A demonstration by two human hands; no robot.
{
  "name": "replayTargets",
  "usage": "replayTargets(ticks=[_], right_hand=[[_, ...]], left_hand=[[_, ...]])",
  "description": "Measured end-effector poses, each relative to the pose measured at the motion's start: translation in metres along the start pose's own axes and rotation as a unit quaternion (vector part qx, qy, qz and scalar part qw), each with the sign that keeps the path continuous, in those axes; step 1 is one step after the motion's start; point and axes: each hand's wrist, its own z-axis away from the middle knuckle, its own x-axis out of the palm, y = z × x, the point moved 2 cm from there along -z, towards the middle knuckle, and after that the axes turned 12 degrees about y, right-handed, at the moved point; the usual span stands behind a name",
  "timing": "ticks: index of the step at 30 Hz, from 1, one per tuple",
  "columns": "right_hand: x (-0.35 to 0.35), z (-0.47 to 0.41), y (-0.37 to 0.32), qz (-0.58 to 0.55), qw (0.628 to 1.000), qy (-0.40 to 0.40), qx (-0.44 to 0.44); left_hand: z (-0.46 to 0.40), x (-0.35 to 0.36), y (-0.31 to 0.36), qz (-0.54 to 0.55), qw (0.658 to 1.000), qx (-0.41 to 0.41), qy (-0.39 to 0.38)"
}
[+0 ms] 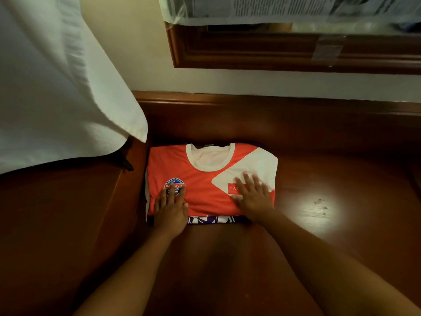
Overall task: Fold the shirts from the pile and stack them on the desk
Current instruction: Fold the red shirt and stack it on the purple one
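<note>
Folded orange shirt (205,179), lying flat at centre frame on the dark glossy wooden worktop (341,179), neck toward the wall. Smooth, sporty-looking fabric; cream round collar, cream angular panel across its right half, a blue shield badge lower left, an orange label with white lettering partly covered. Squared into a neat rectangle on top of another folded shirt (209,220), purple and white, only a thin patterned strip showing at the near edge. Left hand (170,208) laid flat over the badge, fingers (173,192) straight and together, pressing the cloth. Right hand (252,197) laid flat on the cream panel, fingers spread and straight, gripping nothing. White cloth (57,87), coarse and draped, filling the upper left, cut off by the frame. Newspaper-covered window frame (296,55) at upper right, print too blurred to read.
</note>
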Motion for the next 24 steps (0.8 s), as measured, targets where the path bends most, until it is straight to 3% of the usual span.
replayTargets(ticks=[5,8,12,18,24], right_hand=[[-0.008,-0.017,0.017,0.041,0.997,0.044,0.056],[-0.008,-0.021,-0.001,0.047,0.995,0.077,0.037],[0.005,-0.031,-0.029,0.000,0.999,0.045,-0.005],[0.003,-0.055,-0.007,0.062,0.996,0.068,0.021],[-0.008,-0.043,-0.003,0.044,0.996,0.040,0.060]], left_hand=[[-0.005,-0.005,0.001,-0.001,1.000,-0.004,0.012],[-0.016,-0.010,0.019,0.032,0.998,0.022,0.053],[-0.038,-0.003,0.042,0.028,0.997,0.073,0.028],[-0.041,0.011,0.030,0.014,1.000,-0.004,0.022],[-0.044,-0.002,0.037,0.025,1.000,-0.007,-0.016]])
